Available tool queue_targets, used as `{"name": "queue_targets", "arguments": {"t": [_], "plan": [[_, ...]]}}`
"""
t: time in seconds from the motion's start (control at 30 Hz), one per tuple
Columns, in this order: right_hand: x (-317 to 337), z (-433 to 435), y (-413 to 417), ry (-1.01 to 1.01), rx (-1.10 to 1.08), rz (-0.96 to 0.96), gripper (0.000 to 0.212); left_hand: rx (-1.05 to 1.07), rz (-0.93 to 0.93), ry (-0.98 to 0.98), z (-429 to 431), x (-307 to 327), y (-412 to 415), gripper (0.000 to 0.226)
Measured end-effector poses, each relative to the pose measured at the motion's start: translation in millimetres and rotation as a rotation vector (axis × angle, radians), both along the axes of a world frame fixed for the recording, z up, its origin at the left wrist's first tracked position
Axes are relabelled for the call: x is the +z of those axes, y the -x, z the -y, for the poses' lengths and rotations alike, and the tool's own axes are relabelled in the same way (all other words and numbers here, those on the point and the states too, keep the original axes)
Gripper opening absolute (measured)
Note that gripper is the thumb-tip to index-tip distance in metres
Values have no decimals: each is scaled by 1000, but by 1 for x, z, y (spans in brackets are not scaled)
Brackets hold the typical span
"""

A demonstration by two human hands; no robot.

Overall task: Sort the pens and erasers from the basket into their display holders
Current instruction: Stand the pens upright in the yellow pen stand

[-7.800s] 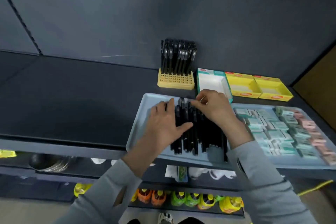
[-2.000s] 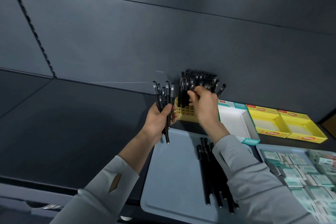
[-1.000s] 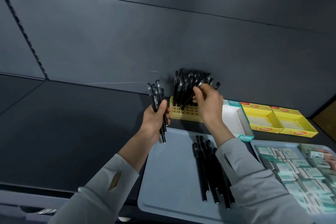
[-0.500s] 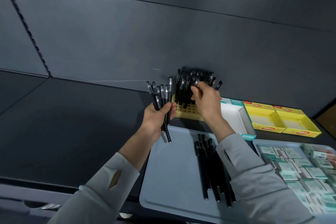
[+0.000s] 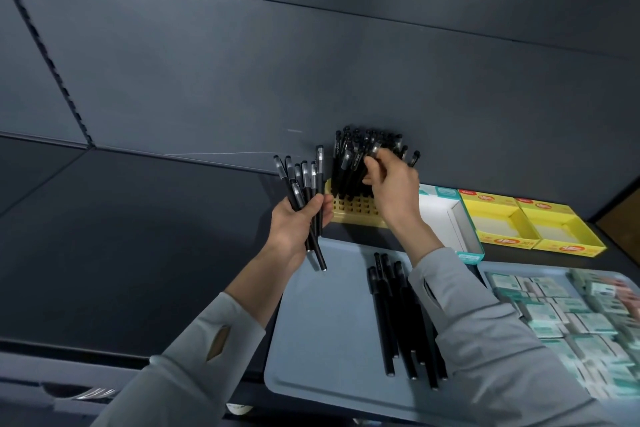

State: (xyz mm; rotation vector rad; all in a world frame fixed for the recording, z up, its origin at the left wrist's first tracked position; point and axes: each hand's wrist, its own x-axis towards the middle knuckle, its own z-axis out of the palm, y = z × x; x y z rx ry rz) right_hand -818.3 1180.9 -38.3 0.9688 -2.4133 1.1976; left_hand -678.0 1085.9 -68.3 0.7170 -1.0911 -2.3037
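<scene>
The pen tray (image 5: pixel 322 340) is lying half bare, with a row of loose pens (image 5: pixel 398 315) waiting on it. Beside it the eraser tray (image 5: pixel 485 269) is sitting full of erasers (image 5: pixel 568 315), and the eraser boxes (image 5: pixel 498 222) are standing empty, so that half looks unstarted. The yellow pen holder (image 5: pixel 349 208) is filling, crowded with upright pens (image 5: pixel 349 159). The left hand (image 5: pixel 294 222) is gripping a fanned bundle of pens (image 5: pixel 301 180). The right hand (image 5: pixel 391 191) is pinching one pen (image 5: pixel 375 148) among those in the holder.

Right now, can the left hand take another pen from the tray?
Probably not: the left hand grips a bundle of pens, so its fingers are full, though the loose pens on the tray lie uncovered nearby.
</scene>
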Motion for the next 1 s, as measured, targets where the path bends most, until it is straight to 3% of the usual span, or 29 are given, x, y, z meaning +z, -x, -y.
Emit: {"name": "queue_targets", "arguments": {"t": [0.17, 0.4, 0.5, 0.57, 0.67, 0.8, 0.9, 1.0], "plan": [[1, 2, 3, 15, 45, 37, 20, -13, -12, 27, -2, 2, 0, 22], [-14, 3, 5, -144, -11, 85, 31, -16, -9, 10, -2, 2, -1, 22], [-13, 0, -5, -86, -123, 59, 37, -8, 12, 4, -2, 1, -1, 20], [-8, 0, -19, -29, -31, 149, 42, -12, 25, 13, -3, -1, -1, 22], [-5, 5, -34, -2, 174, 306, 28, -54, 47, 99, -8, -2, 3, 23], [1, 0, -27, 145, 195, 490, 22, -32, 93, 153, -10, -2, 7, 20], [5, -12, -14, 218, 97, 475, 17, 6, 88, 34, -5, -1, 8, 20], [3, -22, -2, 180, -30, 342, 10, 11, 131, 46, -3, -2, 6, 16]]}}
